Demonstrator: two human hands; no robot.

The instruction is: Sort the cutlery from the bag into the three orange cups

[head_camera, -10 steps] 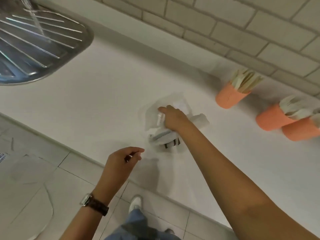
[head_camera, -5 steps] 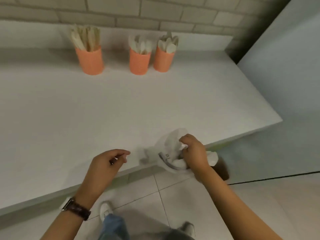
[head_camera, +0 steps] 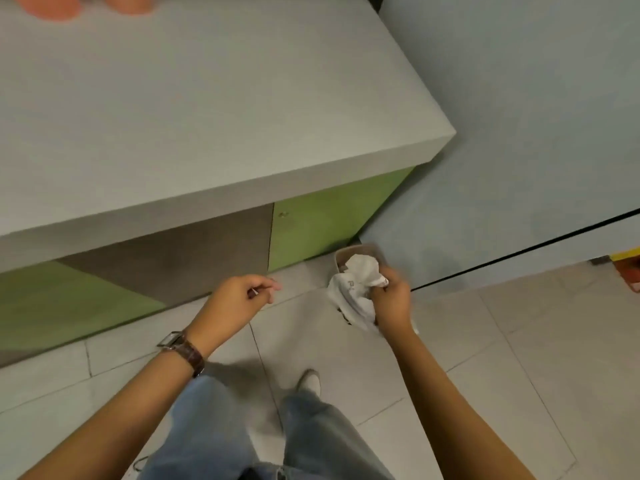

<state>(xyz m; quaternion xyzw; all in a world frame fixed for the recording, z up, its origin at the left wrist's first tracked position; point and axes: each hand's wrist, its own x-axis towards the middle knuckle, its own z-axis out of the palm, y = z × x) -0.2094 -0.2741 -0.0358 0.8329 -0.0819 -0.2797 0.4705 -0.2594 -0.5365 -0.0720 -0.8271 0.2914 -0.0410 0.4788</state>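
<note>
Hands: right hand [head_camera: 391, 299], fingers curled round a crumpled white plastic bag [head_camera: 353, 285], held in the air just above a small brown bin [head_camera: 360, 252] on the floor. Left hand [head_camera: 235, 299], fingers curled, thumb and forefinger tips meeting; whether anything sits between them cannot be told.
Orange cups [head_camera: 45, 6]: two bases only, cut off by the top left edge, standing at the far side of the surface [head_camera: 207, 116].
Surface: pale grey, thick-edged, corner at right.
Cabinet fronts [head_camera: 329, 220]: green and brown, below the surface.
Floor [head_camera: 485, 341]: light tiles.
Wristwatch [head_camera: 181, 348]: brown strap, left wrist.
Jeans [head_camera: 311, 427]: blue; one pale shoe [head_camera: 309, 381].
Wall [head_camera: 519, 133]: pale blue, right.
</note>
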